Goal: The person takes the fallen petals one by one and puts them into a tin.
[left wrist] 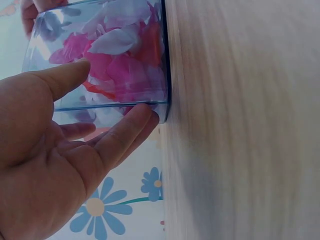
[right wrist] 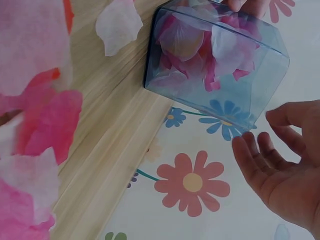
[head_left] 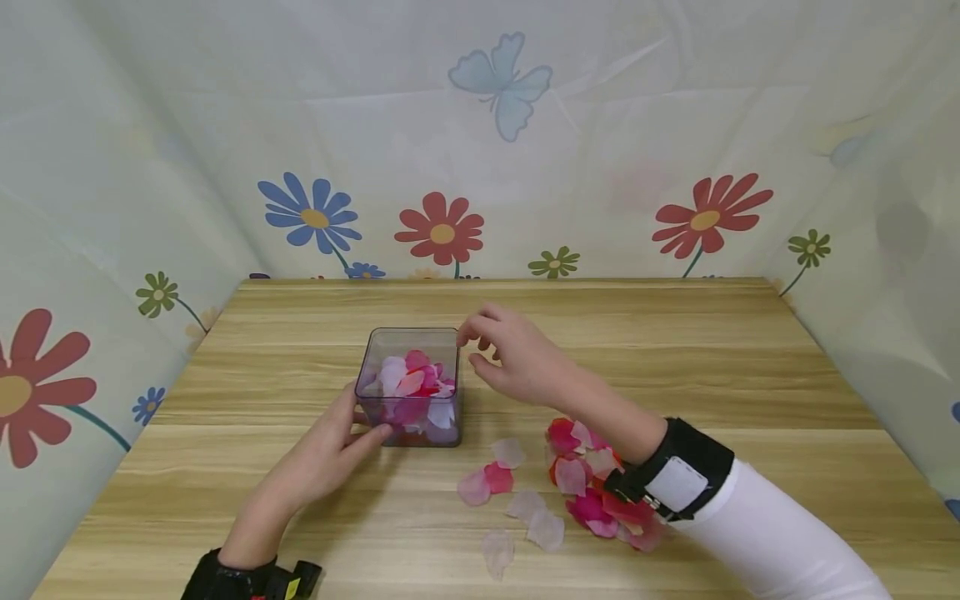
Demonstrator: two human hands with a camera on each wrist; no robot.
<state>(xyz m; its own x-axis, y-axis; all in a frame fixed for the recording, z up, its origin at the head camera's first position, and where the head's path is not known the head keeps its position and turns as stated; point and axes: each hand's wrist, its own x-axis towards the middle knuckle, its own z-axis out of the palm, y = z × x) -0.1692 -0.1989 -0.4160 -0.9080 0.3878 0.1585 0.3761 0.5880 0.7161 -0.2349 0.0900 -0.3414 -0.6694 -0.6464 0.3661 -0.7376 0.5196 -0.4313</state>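
Note:
A clear, bluish square plastic box (head_left: 408, 421) stands on the table, partly filled with pink, white and red artificial flower petals (head_left: 412, 379). My left hand (head_left: 318, 458) holds the box at its near left corner. In the left wrist view its thumb (left wrist: 70, 77) lies against one wall and the fingers reach along the adjoining side. At the box's right rim is my right hand (head_left: 517, 354), loosely bent, with nothing between thumb and fingers. Its fingertips (right wrist: 247, 140) come right up to the rim in the right wrist view.
A heap of petals (head_left: 592, 492) lies on the wooden table (head_left: 712, 367) beneath the right forearm. Several loose petals (head_left: 545, 529) are scattered between heap and box. Behind the table's far edge hangs a flower-print curtain (head_left: 570, 183), which also flanks both sides.

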